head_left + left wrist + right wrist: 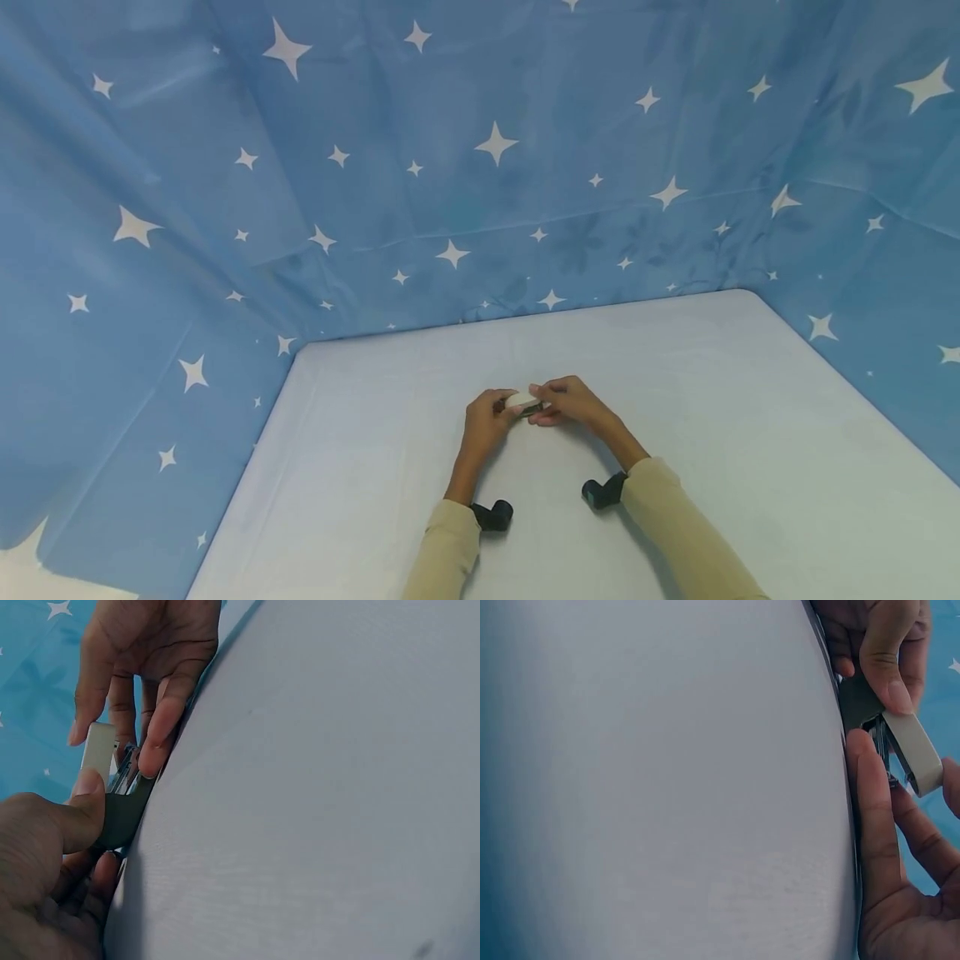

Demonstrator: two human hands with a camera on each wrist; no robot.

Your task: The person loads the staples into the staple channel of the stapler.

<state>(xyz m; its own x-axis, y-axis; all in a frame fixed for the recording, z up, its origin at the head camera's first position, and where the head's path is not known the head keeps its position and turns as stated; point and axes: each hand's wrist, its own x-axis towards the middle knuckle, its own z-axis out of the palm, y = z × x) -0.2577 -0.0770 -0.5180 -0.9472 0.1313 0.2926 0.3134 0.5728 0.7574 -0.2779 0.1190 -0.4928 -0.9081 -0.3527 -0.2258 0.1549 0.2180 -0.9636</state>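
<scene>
A small stapler (522,401) with a cream top cover (915,746) and a dark green base (122,819) is held between both hands over the white table. The cover stands raised from the metal magazine (882,746), leaving a gap. My left hand (483,425) grips the rear end, thumb on the cover side, fingers partly hidden. At the front end is my right hand (579,402): its thumb touches the cover's tip, and its fairly straight fingers lie against the base side. The stapler sits between that thumb and those fingers.
The white table (360,433) spreads around both hands. Blue star-patterned cloth (465,192) hangs behind and along the sides. Black wrist-worn cameras (495,516) project inward from both forearms, close to the tabletop.
</scene>
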